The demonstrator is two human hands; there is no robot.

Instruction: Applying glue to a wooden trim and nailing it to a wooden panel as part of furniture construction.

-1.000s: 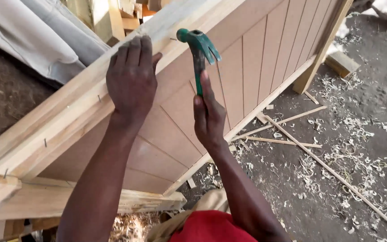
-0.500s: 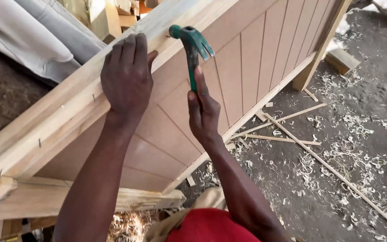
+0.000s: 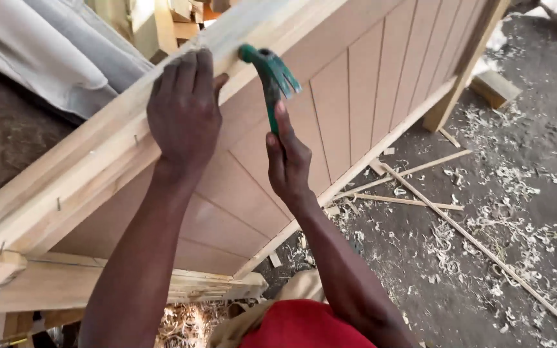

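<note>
My left hand (image 3: pixel 185 109) lies palm down on the pale wooden top rail (image 3: pixel 85 167) of a slanted panelled wooden frame (image 3: pixel 356 96), fingers spread over the rail's upper edge. My right hand (image 3: pixel 288 161) grips the handle of a green claw hammer (image 3: pixel 271 71). The hammer's head meets the rail just right of my left fingertips, claw pointing right. Small nails (image 3: pixel 58 203) stick out along the rail to the left.
Wood shavings (image 3: pixel 485 225) and thin wooden strips (image 3: pixel 420 169) litter the dark ground at right. A short wood block (image 3: pixel 494 87) lies near the frame's far post. Grey fabric (image 3: pixel 53 51) and stacked timber (image 3: pixel 156 22) sit behind the rail.
The hammer head has come down from slightly above and right onto the rail next to my left fingers. My left hand has stayed on the rail.
</note>
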